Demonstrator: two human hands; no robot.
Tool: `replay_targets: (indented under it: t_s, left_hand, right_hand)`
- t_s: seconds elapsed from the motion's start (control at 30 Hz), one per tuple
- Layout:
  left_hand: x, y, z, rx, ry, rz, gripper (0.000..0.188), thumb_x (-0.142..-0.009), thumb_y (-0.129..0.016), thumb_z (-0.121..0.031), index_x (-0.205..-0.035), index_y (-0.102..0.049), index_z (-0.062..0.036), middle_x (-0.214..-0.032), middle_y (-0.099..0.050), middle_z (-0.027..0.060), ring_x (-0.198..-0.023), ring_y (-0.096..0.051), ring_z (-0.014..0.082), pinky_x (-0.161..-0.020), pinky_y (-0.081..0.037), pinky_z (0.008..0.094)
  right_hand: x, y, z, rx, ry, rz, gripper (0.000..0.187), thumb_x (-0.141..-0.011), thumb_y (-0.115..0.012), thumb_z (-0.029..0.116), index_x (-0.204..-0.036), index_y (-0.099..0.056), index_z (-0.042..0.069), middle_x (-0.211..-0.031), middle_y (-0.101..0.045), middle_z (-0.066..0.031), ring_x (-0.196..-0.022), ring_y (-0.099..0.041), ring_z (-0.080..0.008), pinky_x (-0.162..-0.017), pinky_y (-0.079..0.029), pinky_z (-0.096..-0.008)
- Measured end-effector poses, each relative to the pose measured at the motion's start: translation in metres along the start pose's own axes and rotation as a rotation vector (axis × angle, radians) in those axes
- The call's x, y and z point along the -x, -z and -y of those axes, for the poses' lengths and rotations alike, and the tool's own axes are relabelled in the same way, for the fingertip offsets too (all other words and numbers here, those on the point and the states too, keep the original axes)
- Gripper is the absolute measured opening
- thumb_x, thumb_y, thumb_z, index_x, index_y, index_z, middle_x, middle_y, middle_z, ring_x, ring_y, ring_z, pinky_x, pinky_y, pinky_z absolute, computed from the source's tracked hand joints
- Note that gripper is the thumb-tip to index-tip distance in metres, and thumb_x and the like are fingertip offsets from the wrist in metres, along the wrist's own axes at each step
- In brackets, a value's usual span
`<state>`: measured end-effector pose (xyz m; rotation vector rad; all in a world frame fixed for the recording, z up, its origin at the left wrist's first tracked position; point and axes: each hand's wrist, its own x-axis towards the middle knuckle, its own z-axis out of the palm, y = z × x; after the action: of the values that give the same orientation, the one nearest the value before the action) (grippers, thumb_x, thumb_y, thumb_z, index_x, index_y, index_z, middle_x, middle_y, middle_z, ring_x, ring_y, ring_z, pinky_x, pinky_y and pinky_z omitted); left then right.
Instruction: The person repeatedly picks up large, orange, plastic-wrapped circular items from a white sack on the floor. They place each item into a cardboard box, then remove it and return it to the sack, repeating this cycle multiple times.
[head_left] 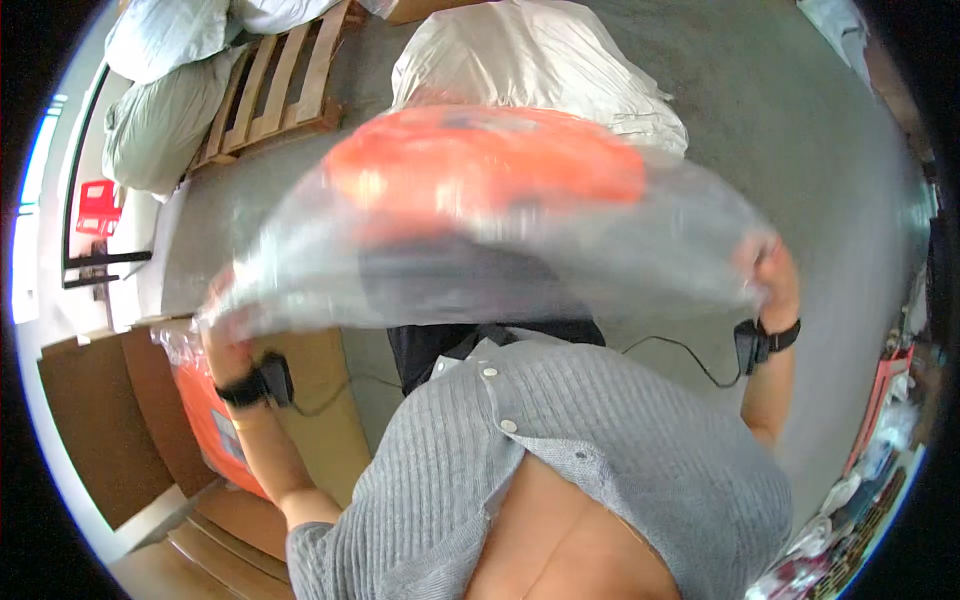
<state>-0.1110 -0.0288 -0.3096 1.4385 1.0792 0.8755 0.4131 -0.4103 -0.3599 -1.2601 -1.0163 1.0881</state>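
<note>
A large clear plastic bag (640,240) is stretched out in front of my body, smeared by motion. Something soft and bright orange (480,165) shows in its far part; I cannot make out its kind. My left hand (230,325) is closed on the bag's left end, partly hidden by the plastic. At the opposite end, my right hand (772,272) grips the bag's corner with curled fingers. Both wrists wear black bands with small dark devices and cables.
A full white sack (530,50) stands on the grey floor beyond the bag. Far left, a wooden pallet (265,90) sits beside stuffed sacks (165,135) and a red stool (97,208). An open cardboard box (95,430) near my left arm holds an orange plastic-wrapped item (205,415). Assorted goods (870,470) line the right.
</note>
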Motion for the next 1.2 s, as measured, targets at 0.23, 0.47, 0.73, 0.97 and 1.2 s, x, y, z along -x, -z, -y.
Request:
replay_targets:
  t_s: [0.23, 0.47, 0.73, 0.97, 1.2]
  left_hand:
    - [-0.053, 0.067, 0.063, -0.321, 0.79, 0.486, 0.037, -0.08, -0.06, -0.014, -0.112, -0.049, 0.0012, -0.09, -0.061, 0.01, -0.072, -0.06, 0.015, -0.064, -0.049, 0.0275]
    - [-0.223, -0.041, 0.131, -0.328, 0.596, 0.295, 0.062, -0.082, -0.055, -0.044, -0.121, -0.041, 0.0012, -0.108, -0.053, 0.0202, -0.087, -0.058, 0.0239, -0.07, -0.05, 0.033]
    - [-0.258, -0.083, 0.211, -0.421, 0.25, 0.891, 0.052, -0.064, -0.065, -0.001, -0.115, -0.052, -0.0042, -0.087, -0.062, 0.0084, -0.077, -0.062, 0.0146, -0.068, -0.051, 0.0291]
    - [-0.19, -0.069, 0.099, 0.157, 0.468, 0.419, 0.033, -0.08, -0.058, -0.008, -0.109, -0.051, 0.0043, -0.094, -0.062, 0.0083, -0.078, -0.062, 0.0154, -0.069, -0.051, 0.0272]
    - [-0.15, -0.038, 0.009, 0.399, -0.178, 0.104, 0.043, -0.092, -0.044, -0.032, -0.118, -0.043, 0.0014, -0.114, -0.052, 0.0097, -0.099, -0.054, 0.0166, -0.082, -0.047, 0.0296]
  right_hand:
    - [-0.029, 0.008, -0.114, -0.296, -0.688, -0.435, 0.064, -0.079, -0.058, 0.047, -0.12, -0.044, -0.001, -0.109, -0.056, -0.0188, -0.094, -0.058, -0.0272, -0.08, -0.048, -0.0403]
    - [-0.153, -0.02, -0.199, -0.583, -0.72, -0.356, 0.046, -0.087, -0.052, 0.034, -0.119, -0.046, 0.001, -0.115, -0.054, -0.011, -0.101, -0.054, -0.0188, -0.087, -0.044, -0.0325]
    - [-0.162, -0.05, -0.175, -0.425, -0.861, -0.552, 0.031, -0.086, -0.052, 0.024, -0.105, -0.056, -0.001, -0.101, -0.06, -0.0091, -0.086, -0.059, -0.0155, -0.074, -0.048, -0.0283]
    - [-0.202, -0.056, -0.136, -0.175, -0.376, -0.659, 0.032, -0.083, -0.057, 0.018, -0.105, -0.054, -0.005, -0.096, -0.06, -0.0082, -0.082, -0.059, -0.0155, -0.071, -0.048, -0.0275]
    - [-0.254, -0.06, -0.054, -0.369, 0.312, -0.701, 0.046, -0.086, -0.056, 0.027, -0.118, -0.045, -0.003, -0.114, -0.052, -0.0097, -0.098, -0.053, -0.0156, -0.082, -0.044, -0.0271]
